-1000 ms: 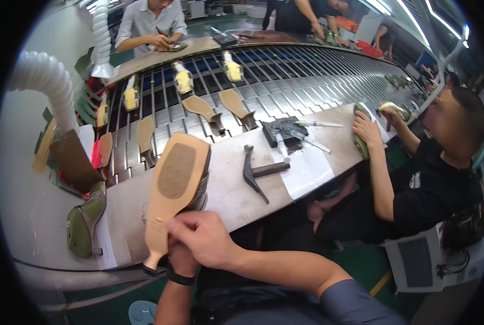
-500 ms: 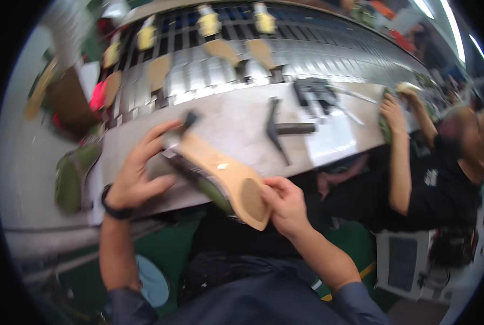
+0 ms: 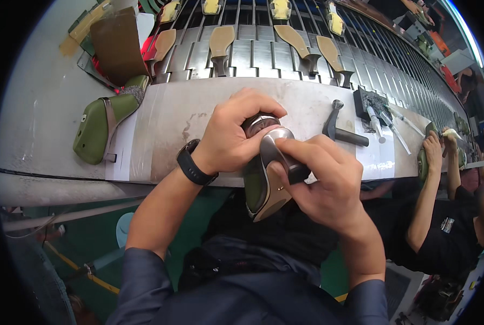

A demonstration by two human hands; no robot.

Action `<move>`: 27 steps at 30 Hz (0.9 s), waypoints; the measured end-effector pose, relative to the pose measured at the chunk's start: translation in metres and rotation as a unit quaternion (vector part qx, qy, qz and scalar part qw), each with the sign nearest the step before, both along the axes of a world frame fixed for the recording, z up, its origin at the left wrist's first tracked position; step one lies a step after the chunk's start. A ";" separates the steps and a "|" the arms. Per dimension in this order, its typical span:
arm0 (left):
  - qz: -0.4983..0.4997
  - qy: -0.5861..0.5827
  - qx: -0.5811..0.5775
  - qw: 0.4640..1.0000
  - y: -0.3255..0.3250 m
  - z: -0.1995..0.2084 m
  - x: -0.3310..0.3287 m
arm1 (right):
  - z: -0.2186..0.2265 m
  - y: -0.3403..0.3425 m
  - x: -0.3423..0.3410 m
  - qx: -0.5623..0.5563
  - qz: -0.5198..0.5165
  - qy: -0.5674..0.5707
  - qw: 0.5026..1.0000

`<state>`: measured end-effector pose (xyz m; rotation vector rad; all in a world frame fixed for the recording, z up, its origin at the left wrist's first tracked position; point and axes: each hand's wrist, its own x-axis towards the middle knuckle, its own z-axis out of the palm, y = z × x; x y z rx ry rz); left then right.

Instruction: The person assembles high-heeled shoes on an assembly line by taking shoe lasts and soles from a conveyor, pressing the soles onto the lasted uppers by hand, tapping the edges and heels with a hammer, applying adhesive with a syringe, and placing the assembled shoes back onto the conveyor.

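Over the near edge of the workbench (image 3: pixel 204 95), both my hands are closed around a shoe on a green last (image 3: pixel 255 181). A tan sole (image 3: pixel 274 200) points down toward me, and a dark heel (image 3: pixel 299 171) sticks out to the right. My left hand (image 3: pixel 236 127) wraps the shoe's upper end beside a dark, shiny rounded part. My right hand (image 3: pixel 328 176) grips around the heel and a smooth silvery curved part (image 3: pixel 274 140), thumb and forefinger pressed to it. The palms hide much of the shoe. A black hammer (image 3: pixel 342 130) lies right of my hands.
Another green last with a strap (image 3: pixel 98 130) lies at the left on white paper. A black holder with brush-like tools (image 3: pixel 374 108) stands right of the hammer. Beyond the bench, a slatted metal conveyor (image 3: pixel 258 59) carries tan heeled soles (image 3: pixel 220 43). A co-worker's hands (image 3: pixel 434 151) handle another green piece.
The shoe has turned from lying lengthwise, sole up, to pointing steeply down. My left hand has closed around it; my right hand has shifted to the heel. The view has swung left.
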<state>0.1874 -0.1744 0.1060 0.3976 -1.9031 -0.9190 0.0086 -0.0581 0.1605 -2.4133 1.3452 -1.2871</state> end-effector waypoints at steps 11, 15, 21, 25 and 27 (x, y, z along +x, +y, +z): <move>-0.056 0.105 0.160 0.980 -0.007 -0.020 -0.006 | -0.031 -0.023 0.003 -0.161 0.017 0.037 0.986; -0.064 0.085 0.121 0.987 -0.009 -0.017 -0.006 | -0.039 -0.027 0.004 -0.194 0.006 0.029 0.981; -0.071 0.082 0.109 0.988 -0.010 -0.017 -0.005 | -0.041 -0.031 0.004 -0.196 0.013 0.023 0.980; -0.074 0.079 0.112 0.988 -0.012 -0.015 -0.003 | -0.041 -0.034 0.006 -0.206 0.010 0.029 0.978; -0.079 0.077 0.113 0.987 -0.012 -0.014 -0.003 | -0.041 -0.035 0.006 -0.209 0.010 0.030 0.977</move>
